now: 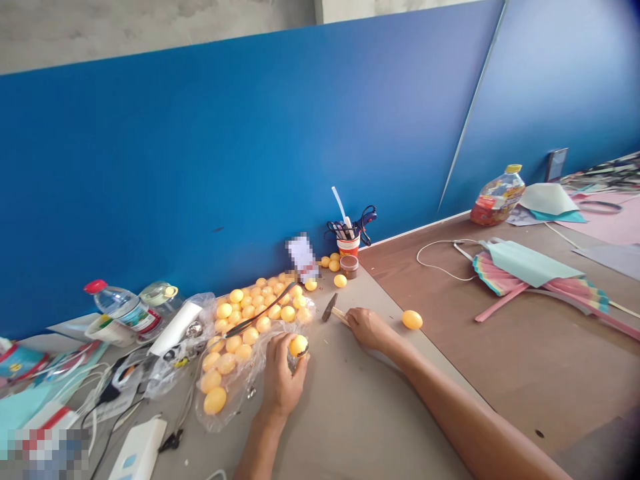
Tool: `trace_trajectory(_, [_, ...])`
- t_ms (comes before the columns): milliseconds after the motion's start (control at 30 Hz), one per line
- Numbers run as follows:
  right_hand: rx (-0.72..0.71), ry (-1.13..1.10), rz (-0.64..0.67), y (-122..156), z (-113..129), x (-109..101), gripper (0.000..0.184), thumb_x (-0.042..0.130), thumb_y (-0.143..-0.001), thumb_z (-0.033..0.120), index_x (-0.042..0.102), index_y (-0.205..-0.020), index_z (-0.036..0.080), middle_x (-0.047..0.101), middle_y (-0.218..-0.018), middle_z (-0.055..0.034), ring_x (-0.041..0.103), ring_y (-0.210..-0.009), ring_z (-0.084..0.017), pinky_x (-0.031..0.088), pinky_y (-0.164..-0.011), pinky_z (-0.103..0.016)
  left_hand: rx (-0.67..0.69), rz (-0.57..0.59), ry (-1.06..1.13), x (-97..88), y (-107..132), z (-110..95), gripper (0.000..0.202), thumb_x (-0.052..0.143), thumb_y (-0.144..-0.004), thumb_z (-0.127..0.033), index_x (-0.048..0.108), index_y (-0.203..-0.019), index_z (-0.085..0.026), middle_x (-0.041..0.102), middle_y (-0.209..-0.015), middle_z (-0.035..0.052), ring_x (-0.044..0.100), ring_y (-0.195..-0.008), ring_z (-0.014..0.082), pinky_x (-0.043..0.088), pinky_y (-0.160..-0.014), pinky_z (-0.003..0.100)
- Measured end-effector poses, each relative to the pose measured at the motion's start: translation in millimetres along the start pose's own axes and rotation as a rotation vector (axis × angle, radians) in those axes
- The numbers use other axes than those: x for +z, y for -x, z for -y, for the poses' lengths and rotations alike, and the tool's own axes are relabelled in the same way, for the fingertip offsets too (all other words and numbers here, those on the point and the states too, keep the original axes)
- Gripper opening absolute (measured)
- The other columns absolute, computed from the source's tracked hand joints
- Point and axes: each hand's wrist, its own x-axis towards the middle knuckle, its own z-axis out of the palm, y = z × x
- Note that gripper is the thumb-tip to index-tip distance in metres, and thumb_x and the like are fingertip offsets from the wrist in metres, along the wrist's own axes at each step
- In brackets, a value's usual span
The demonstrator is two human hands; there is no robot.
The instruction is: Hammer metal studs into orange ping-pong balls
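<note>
My left hand (280, 377) is closed around a yellow-orange ball (299, 345), held just above the grey tabletop. My right hand (366, 327) grips the wooden handle of a small hammer (331, 309) whose dark head rests on the table just left of the hand. A clear plastic bag (235, 360) with several more orange balls lies spread out to the left of my left hand. One loose ball (412, 319) sits on the brown board right of my right hand.
A paper cup (349, 245) of pens and scissors stands against the blue partition (250, 147), with a small brown jar (349, 266) and loose balls beside it. Water bottles (123, 308), cables and packets crowd the left. A folded fan (530, 280), white cord and a snack jar (497, 195) lie right.
</note>
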Motion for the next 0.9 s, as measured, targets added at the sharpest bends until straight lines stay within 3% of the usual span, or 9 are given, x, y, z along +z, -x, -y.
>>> trace_trajectory(900, [0.007,0.041,0.017,-1.4,-2.6,2.2,0.03,0.035,-0.096,0.018,0.06,-0.08,0.015,0.068,-0.089,-0.0102,0.06,-0.076,-0.015,0.032,-0.062,-0.024,-0.105,0.059,0.043,0.1,0.7,0.6,0.03,0.054,-0.088,-0.034,0.056,-0.113,-0.017,0.067,-0.1,0.0112,0.064,-0.096,0.024,0.055,-0.085,0.04])
